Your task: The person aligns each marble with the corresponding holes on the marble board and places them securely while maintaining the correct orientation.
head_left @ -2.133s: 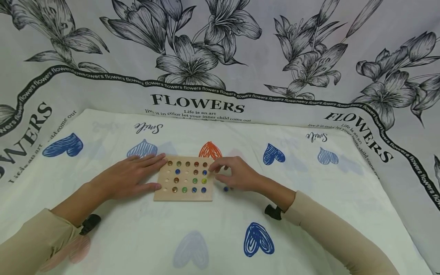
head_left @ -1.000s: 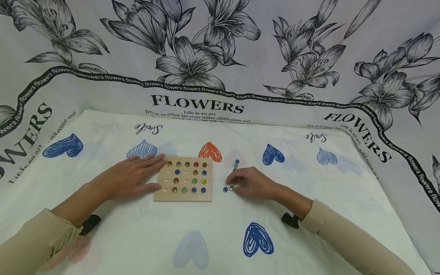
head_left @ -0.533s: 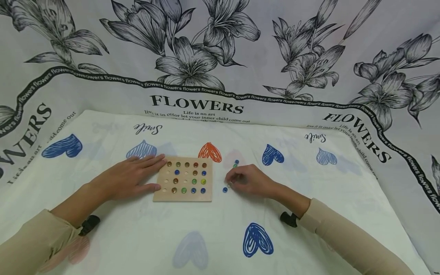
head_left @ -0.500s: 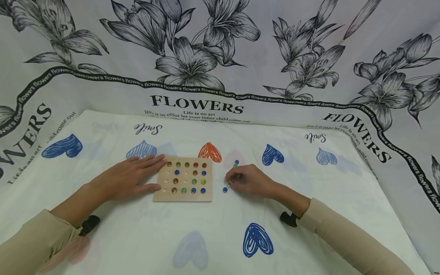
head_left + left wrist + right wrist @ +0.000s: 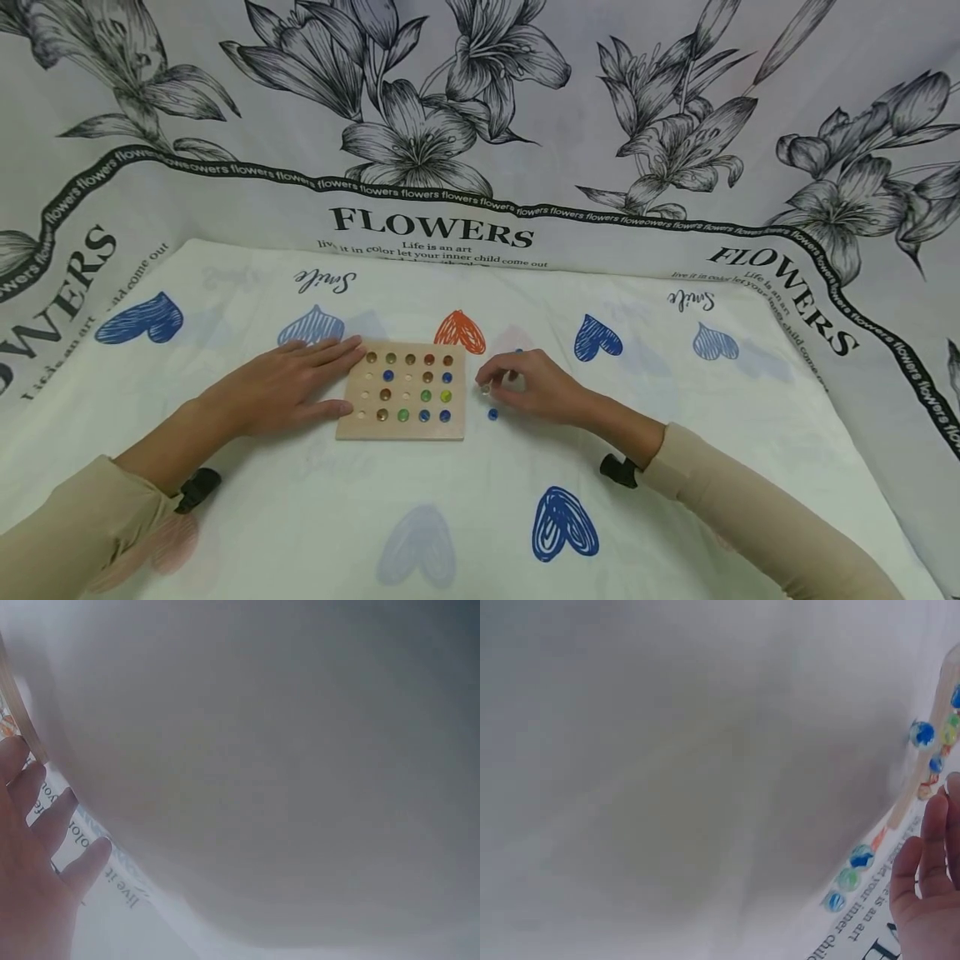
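Observation:
A light wooden board (image 5: 397, 431) with rows of round hollows lies on the cloth, many of them filled with coloured glass marbles. My left hand (image 5: 273, 387) rests flat at its left side, fingertips on the upper left corner and thumb at the edge. Just right of the board, my right hand (image 5: 540, 387) pinches a clear marble (image 5: 486, 389) between thumb and forefinger. Below those fingertips a loose blue marble (image 5: 492, 414) sits on the cloth. In the right wrist view, a blue marble (image 5: 861, 857), a green marble (image 5: 848, 880) and another blue one (image 5: 835, 901) lie in a line.
A white cloth (image 5: 300, 517) printed with hearts covers the table. Behind it hangs a flower-printed fabric (image 5: 555, 167). Bare hollows show mostly in the board's left columns. The right hand hides most of the loose line of marbles in the head view.
My right hand went from the board's right edge to the loose marbles, picked up the clear one, and has moved back left toward the board. My left hand has stayed in place.

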